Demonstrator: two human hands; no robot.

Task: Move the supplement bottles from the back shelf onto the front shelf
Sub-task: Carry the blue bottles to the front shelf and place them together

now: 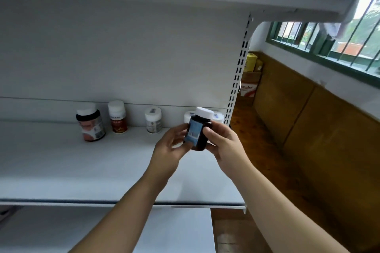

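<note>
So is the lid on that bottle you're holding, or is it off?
On. A white cap sits squarely on the dark bottle that the left hand and the right hand hold.

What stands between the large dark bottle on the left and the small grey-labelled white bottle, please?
Only the red-labelled white bottle stands between the large dark bottle and the small white bottle, in the head view.
</note>
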